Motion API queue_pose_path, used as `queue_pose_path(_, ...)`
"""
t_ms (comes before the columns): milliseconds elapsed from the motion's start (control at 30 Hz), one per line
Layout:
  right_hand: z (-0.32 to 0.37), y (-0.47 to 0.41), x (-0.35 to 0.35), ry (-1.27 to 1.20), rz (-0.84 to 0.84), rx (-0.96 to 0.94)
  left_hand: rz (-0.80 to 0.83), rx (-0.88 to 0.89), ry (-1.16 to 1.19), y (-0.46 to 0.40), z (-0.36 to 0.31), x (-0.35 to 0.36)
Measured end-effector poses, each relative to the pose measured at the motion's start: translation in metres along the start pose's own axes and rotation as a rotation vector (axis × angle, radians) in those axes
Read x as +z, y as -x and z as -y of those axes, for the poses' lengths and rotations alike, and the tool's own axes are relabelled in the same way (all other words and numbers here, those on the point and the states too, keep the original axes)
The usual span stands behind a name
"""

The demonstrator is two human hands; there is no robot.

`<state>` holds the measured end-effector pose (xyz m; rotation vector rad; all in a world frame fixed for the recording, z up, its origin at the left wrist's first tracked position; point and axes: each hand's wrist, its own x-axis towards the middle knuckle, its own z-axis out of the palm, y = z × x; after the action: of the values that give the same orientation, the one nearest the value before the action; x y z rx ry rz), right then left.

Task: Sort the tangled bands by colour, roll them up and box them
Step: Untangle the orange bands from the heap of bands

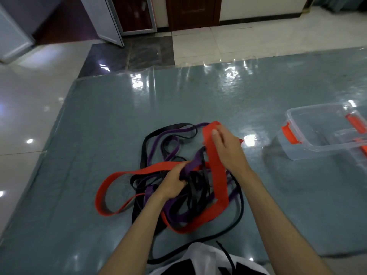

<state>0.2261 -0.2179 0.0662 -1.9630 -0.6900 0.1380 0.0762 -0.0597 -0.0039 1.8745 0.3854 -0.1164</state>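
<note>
A glossy grey-green mat (103, 120) carries the tangled bands (158, 147) and a clear box (309, 149).

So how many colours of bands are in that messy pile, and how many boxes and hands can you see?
Band colours: 3, red band, purple bands, black bands; the tangle hides how many bands of each
Clear boxes: 1
Hands: 2, left hand in the tangle, right hand holding the red band
Total: 6

A glossy grey-green mat (111, 120) covers the pale tiled floor (29, 108); beyond it stand a dark wooden door (193, 12) and a white-framed cabinet door (111, 20), ajar
</note>
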Motion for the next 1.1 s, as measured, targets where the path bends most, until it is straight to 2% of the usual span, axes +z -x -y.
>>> queue_pose_path(67,0.014,0.009,0.011,0.092,0.122,-0.132,0.032,-0.026,0.323,0.005,-0.006,0.001)
queue_pose_path(167,0.022,0.024,0.031,0.139,0.257,-0.212,0.056,-0.110,1.004,0.014,-0.008,-0.001)
queue_pose_path(233,0.019,0.034,0.042,0.167,0.296,-0.207,0.032,-0.115,1.230,0.022,-0.011,-0.005)
queue_pose_path(300,0.011,0.043,0.051,0.170,0.327,-0.212,0.048,-0.157,1.297,0.027,-0.012,-0.008)
queue_pose_path(367,0.003,0.052,0.058,0.138,0.370,-0.208,0.006,-0.117,1.186,0.029,-0.019,-0.011)
queue_pose_path(400,-0.001,0.056,0.060,0.086,0.356,-0.187,-0.063,-0.113,1.055,0.028,-0.023,-0.010)
queue_pose_path(467,-0.011,0.064,0.065,-0.042,0.205,-0.106,-0.247,-0.167,0.848,0.025,-0.025,-0.010)
queue_pose_path(533,-0.026,0.069,0.065,-0.112,0.014,0.082,-0.409,-0.249,0.783,0.025,-0.019,-0.017)
queue_pose_path(600,-0.050,0.072,0.059,-0.022,-0.018,0.271,-0.464,-0.279,0.695,0.028,-0.017,-0.030)
queue_pose_path(667,-0.076,0.076,0.054,0.149,0.117,0.424,-0.463,-0.232,0.564,0.033,-0.017,-0.040)
queue_pose_path(733,-0.091,0.077,0.051,0.215,0.199,0.501,-0.414,-0.169,0.468,0.037,-0.019,-0.046)
queue_pose_path(967,-0.093,0.030,0.041,0.306,0.117,0.559,-0.221,-0.136,0.265,0.045,-0.033,-0.045)
queue_pose_path(1100,-0.087,0.000,0.036,0.365,0.032,0.573,-0.120,-0.024,0.230,0.048,-0.039,-0.041)
